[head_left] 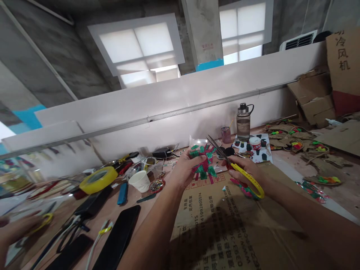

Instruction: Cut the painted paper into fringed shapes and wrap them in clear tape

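Left hand (184, 168) grips a red-and-green decorated sheet (204, 161) above the flattened cardboard (225, 225) on the surface. Right hand (247, 172) is closed on yellow-handled scissors (239, 168), blades open at the sheet's edge. White paper cup (140, 181) sits left, contents unseen; water bottle (243, 122) stands by the back wall.

Yellow tape roll (98, 179), white paper cup (140, 181), water bottle (243, 122), black phone (117, 239), blue lighter (122, 193), cardboard boxes (315, 98), white partition (174, 112).
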A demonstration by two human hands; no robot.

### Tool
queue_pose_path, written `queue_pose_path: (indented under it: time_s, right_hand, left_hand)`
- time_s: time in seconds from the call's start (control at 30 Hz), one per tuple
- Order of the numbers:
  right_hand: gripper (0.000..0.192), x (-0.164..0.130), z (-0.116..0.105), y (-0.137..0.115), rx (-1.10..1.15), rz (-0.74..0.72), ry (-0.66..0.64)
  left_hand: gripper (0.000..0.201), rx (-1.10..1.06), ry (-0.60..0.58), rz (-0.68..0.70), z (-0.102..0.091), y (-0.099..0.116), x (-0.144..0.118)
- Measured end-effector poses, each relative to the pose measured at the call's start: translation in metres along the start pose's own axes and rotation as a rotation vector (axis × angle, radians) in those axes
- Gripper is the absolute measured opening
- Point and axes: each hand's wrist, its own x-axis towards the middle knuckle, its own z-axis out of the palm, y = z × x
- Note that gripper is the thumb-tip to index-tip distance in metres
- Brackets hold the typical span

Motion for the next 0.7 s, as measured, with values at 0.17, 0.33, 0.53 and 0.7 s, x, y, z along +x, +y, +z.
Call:
queue_pose_path:
  time_s: [0.17,0.33,0.53,0.7]
  right_hand:
    - [0.023,0.001,-0.004,-0.003,-0.040,-0.068,-0.041]
    - [0.023,0.001,-0.009,-0.004,-0.129,-0.105,-0.055]
    - [0.030,0.005,-0.009,-0.002,-0.199,-0.185,-0.058]
    - [0.038,0.004,-0.009,0.001,-0.228,-0.167,-0.032]
  left_hand:
    - [0.042,0.019,0.018,-0.023,-0.003,0.004,-0.001]
    - [0.041,0.022,-0.032,-0.047,-0.008,0.009,-0.001]
    - [0.038,0.097,-0.078,-0.058,-0.015,0.008,0.002]
    - [0.036,0.150,-0.095,-0.071,-0.014,0.007,0.001]
